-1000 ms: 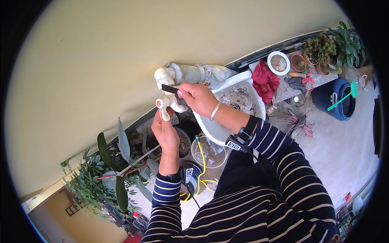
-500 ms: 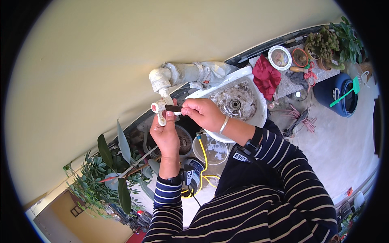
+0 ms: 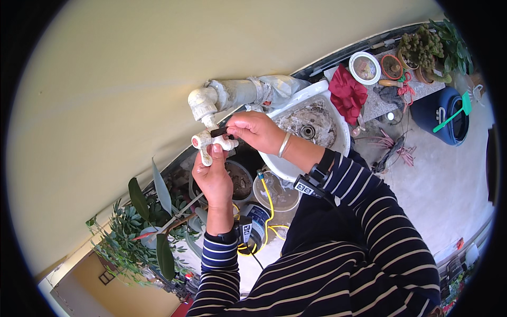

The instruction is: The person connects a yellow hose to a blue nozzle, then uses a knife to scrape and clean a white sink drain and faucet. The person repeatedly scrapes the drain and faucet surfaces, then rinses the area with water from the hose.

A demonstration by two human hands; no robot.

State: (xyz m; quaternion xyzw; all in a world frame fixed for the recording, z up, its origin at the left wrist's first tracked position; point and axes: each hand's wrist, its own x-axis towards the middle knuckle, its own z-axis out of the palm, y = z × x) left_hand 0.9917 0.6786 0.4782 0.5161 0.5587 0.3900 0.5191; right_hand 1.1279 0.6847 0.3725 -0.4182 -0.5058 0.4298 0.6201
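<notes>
A white plastic tap (image 3: 203,143) with a red mark on its knob joins the underside of a pale pipe elbow (image 3: 202,103) at the wall. My left hand (image 3: 215,184) grips the tap from below, its thumb on the body near the spout. In a pinch, my right hand (image 3: 257,130) holds a short dark strip (image 3: 218,131) that lies across the top of the tap, by its neck. What the strip is made of I cannot make out. The fingertips behind the tap are partly hidden.
A dirty white sink (image 3: 342,138) stands right of the tap. Below are a round tub (image 3: 285,199), a bucket (image 3: 255,217) and a yellow hose (image 3: 270,203). Leafy plants (image 3: 127,243) crowd the left. A red cloth (image 3: 348,95) and blue barrel (image 3: 435,119) lie beyond the sink.
My right hand has shifted left and up, and the dark strip has turned and come in against the tap's neck. My left hand stays on the tap.
</notes>
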